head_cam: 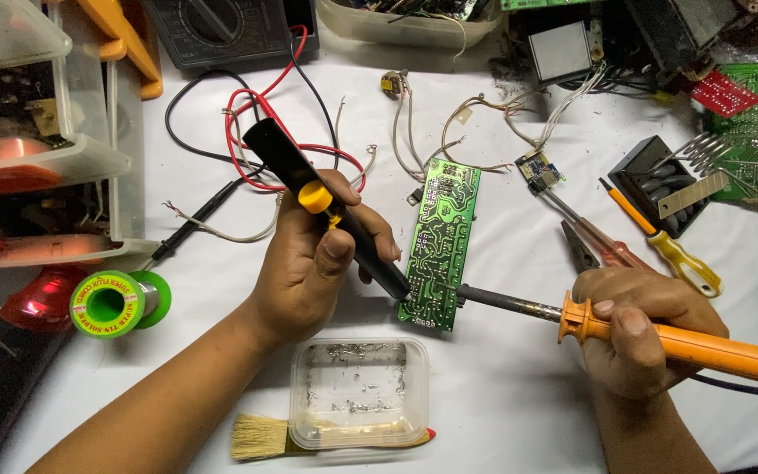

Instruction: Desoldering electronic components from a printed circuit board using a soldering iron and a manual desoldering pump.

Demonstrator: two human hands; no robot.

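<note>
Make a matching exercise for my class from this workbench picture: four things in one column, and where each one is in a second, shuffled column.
Things
1. desoldering pump
2. soldering iron
3. solder spool
4. brush

Places
A. partly under the clear plastic tub, at the near table edge
B. in the right hand, tip on the green circuit board
C. lying on the table, left of the left forearm
D. in the left hand, thumb near its yellow button

Pairs: 1-D, 2-B, 3-C, 4-A
</note>
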